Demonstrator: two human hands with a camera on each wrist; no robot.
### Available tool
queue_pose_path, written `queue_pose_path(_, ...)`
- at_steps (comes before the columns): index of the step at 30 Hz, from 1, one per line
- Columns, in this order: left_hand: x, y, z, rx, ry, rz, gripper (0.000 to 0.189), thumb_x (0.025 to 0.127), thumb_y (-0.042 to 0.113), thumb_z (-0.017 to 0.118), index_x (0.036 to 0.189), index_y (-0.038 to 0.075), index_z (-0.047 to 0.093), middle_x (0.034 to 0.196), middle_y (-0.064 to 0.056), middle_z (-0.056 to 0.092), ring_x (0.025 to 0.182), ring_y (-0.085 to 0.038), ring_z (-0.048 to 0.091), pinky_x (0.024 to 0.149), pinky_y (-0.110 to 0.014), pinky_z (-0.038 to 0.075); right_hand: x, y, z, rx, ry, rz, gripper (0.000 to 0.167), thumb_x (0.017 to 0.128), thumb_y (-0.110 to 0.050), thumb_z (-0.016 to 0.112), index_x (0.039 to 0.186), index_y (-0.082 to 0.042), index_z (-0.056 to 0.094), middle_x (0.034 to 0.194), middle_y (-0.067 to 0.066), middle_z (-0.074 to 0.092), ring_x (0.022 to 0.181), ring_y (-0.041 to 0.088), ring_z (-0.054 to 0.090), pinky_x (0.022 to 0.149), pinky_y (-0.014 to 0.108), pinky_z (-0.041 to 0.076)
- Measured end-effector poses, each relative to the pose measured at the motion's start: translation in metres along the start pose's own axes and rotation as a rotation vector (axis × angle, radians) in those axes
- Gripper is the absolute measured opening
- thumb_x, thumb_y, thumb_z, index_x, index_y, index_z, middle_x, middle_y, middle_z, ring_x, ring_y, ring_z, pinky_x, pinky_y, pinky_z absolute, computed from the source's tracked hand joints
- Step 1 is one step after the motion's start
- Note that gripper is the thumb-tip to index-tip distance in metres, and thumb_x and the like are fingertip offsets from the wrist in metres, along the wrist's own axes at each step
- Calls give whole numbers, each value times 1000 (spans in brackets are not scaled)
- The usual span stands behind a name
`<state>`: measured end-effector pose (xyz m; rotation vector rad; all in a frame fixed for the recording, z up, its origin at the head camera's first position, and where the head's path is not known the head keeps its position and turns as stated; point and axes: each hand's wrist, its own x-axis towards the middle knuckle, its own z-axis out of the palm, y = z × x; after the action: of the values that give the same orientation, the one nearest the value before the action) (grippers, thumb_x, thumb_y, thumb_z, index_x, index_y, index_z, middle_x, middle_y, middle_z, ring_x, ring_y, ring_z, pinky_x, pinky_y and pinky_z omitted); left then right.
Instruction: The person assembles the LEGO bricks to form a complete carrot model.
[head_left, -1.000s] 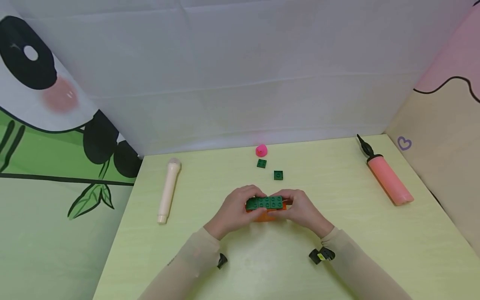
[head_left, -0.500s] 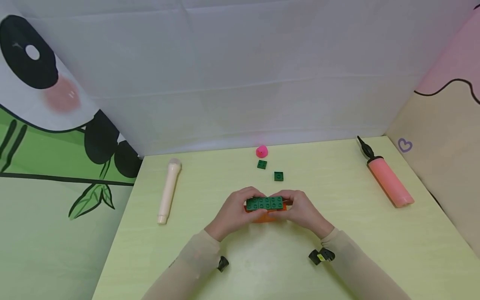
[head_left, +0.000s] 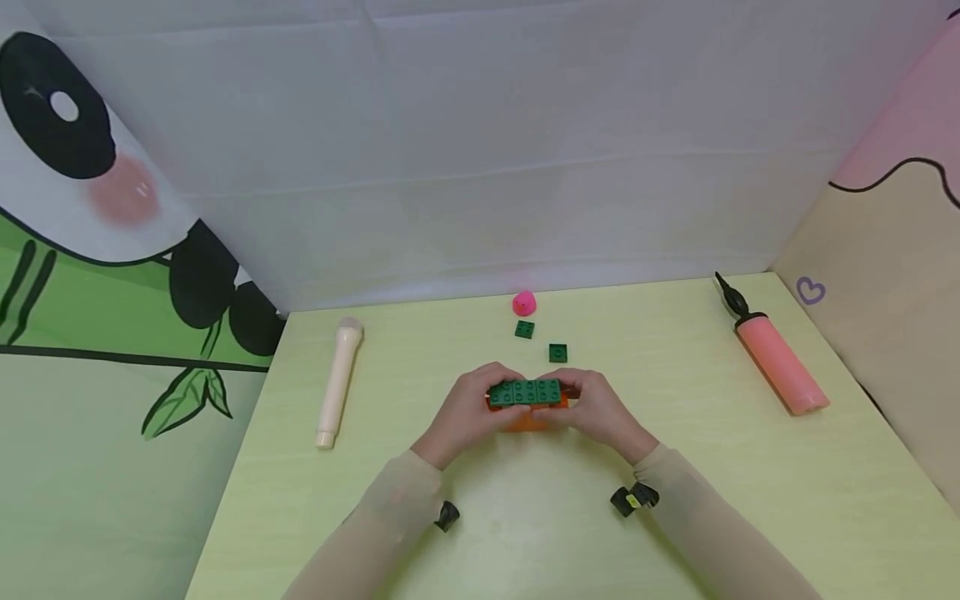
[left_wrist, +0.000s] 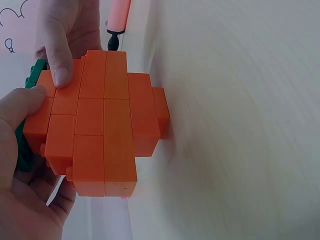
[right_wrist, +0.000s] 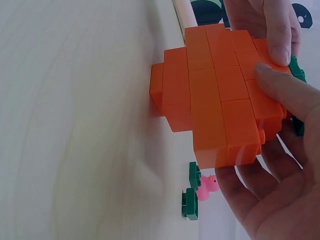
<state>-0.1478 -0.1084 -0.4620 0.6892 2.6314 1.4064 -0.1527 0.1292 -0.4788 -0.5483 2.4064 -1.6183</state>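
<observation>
Both hands hold a model of stacked orange toy building bricks, widest in its middle courses and narrowing towards the table. A row of green bricks tops it. My left hand grips its left side, thumb on the near face. My right hand grips the right side likewise, with fingers behind in the right wrist view. Whether the narrow bottom end touches the table cannot be told. Beyond the hands lie two loose green bricks, one nearer and one farther.
A pink toy duck sits near the table's back edge. On the left lies a pale microphone-shaped stick. At the right lies a pink hand pump with a black nozzle. White cloth hangs behind the table.
Both hands have shifted the brick model slightly away from the body and a little left, mostly within the last half second. Their grip looks the same. The loose things have stayed put.
</observation>
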Motion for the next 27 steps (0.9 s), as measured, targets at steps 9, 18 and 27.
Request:
queue_pose_path(9,2,-2,0,-9,-5,-13,28,89,22,86,114,17,73,107,13,67,95,-10,62,86,-30,56,1,2,-1,-16,0,5,36,83,-13,90,117,-13,77,110,-3,73,100,22,65,90,42,55)
queue_pose_path(18,-1,-6,1,-18,7,-50,29,88,22,87,113,18,73,106,12,68,94,-12,63,84,-31,56,5,8,-14,-38,-126,-37,44,86,-26,89,125,-14,74,116,-3,71,107,22,65,95,45,55)
queue_pose_path(27,0,-4,1,-18,-9,-65,29,89,24,87,114,18,73,107,12,68,95,-13,63,84,-31,56,21,31,-60,52,-268,-88,38,98,3,63,135,-3,66,131,14,68,117,37,64,97,39,56)
